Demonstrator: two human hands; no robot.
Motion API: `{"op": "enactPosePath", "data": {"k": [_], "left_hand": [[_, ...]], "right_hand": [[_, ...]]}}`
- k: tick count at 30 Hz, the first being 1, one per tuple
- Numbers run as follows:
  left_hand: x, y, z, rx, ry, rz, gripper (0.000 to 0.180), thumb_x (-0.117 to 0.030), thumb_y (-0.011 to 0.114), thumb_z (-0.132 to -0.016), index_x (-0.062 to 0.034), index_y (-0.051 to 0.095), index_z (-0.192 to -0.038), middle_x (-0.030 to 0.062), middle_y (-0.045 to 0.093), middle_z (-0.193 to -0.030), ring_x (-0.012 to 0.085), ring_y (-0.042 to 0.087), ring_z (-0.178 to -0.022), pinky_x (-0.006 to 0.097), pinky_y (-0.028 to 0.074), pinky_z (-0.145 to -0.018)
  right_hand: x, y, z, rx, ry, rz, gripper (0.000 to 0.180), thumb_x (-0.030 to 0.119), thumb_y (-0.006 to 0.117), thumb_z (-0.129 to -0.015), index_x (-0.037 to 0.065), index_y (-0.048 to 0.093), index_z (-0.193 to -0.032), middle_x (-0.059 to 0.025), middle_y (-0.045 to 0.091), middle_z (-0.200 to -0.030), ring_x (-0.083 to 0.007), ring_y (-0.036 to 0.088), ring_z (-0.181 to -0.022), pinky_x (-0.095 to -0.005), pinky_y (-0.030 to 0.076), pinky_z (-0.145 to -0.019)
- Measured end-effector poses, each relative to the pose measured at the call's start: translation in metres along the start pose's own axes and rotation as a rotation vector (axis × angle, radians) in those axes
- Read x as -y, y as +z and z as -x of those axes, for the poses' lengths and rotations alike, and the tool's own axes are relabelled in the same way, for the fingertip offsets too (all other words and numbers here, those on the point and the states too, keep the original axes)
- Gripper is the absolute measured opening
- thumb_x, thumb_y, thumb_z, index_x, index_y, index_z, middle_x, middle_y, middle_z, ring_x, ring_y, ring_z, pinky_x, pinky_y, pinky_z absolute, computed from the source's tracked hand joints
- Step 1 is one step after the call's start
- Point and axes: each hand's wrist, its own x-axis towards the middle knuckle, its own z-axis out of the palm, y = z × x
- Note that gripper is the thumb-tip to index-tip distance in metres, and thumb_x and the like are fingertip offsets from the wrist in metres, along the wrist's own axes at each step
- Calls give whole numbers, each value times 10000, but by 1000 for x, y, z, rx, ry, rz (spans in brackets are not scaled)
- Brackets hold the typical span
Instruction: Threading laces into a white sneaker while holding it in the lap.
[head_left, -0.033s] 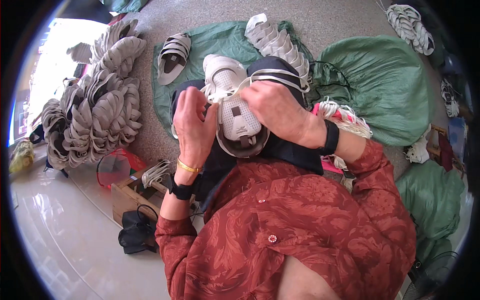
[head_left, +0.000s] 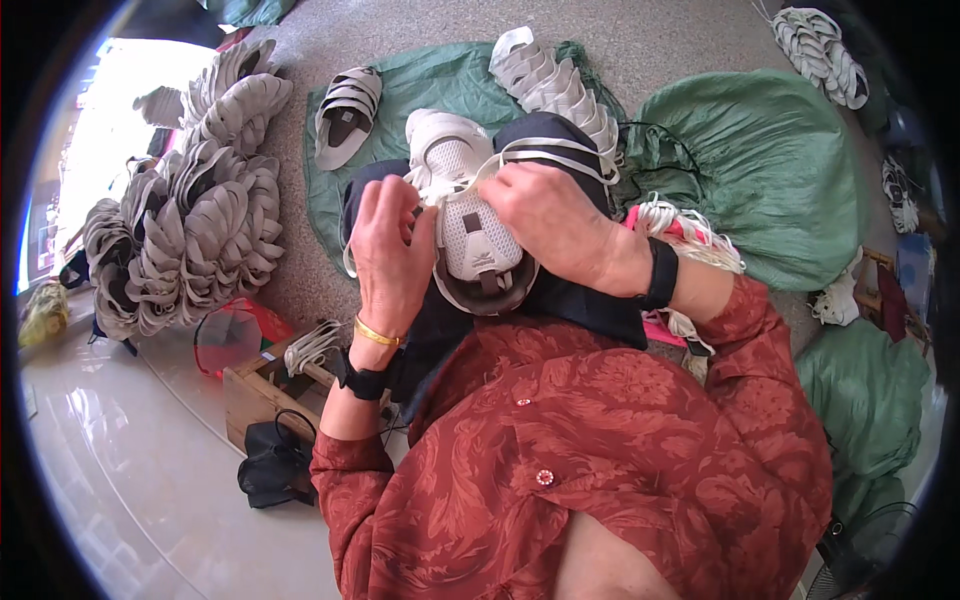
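Observation:
A white shoe upper [head_left: 478, 238] rests across my dark-clad lap, its perforated tongue toward me and its toe pointing away. White shoelace [head_left: 455, 186] crosses the upper between my hands. My left hand [head_left: 388, 250] is curled closed at the upper's left edge, thumb and fingers pinching there; its fingertips are partly hidden. From the right, my right hand [head_left: 550, 210] pinches the lace just above the tongue. A long loose stretch of lace [head_left: 560, 150] loops over my right knee.
Big stacks of pale shoe uppers [head_left: 190, 210] stand at left. One separate upper [head_left: 345, 118] and a row of uppers [head_left: 555, 90] lie on green sheeting [head_left: 430, 75]. Bundled white laces [head_left: 690, 235] sit right, beside a green sack [head_left: 770, 180]. A wooden box [head_left: 245, 400] stands lower left.

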Motion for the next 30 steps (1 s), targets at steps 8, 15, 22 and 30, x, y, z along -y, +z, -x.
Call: {"op": "enactPosePath", "data": {"k": [8, 15, 22, 30], "left_hand": [[-5, -6, 3, 143, 17, 95, 165, -32, 674, -826, 19, 541, -910, 134, 566, -813, 257, 608, -706, 369, 494, -650], [-1, -1, 5, 196, -50, 41, 193, -23, 620, -803, 16, 507, -955, 179, 554, -856, 332, 595, -782, 429, 483, -714], [-1, 3, 10, 165, -15, 5, 175, -8, 576, -814, 13, 490, -965, 202, 531, -865, 404, 557, -824, 481, 451, -737], [5, 9, 12, 115, 36, -31, 163, 20, 591, -826, 18, 531, -977, 136, 572, -818, 257, 624, -705, 361, 515, -672]], "right_hand": [[6, -1, -13, 166, -25, 197, 102, 46, 627, -776, 5, 608, -868, -138, 619, -859, -254, 667, -844, -351, 564, -741], [-14, -4, -20, 95, -269, 150, 90, 32, 623, -768, -6, 599, -846, -131, 560, -930, -259, 618, -907, -358, 530, -820], [-31, -10, -30, 186, -337, 26, 77, 27, 604, -812, -30, 633, -856, -141, 615, -937, -288, 662, -912, -359, 563, -798], [-33, -9, -33, 284, -353, 56, 89, 60, 611, -815, -4, 599, -876, -130, 579, -910, -277, 645, -882, -381, 541, -795]]}}
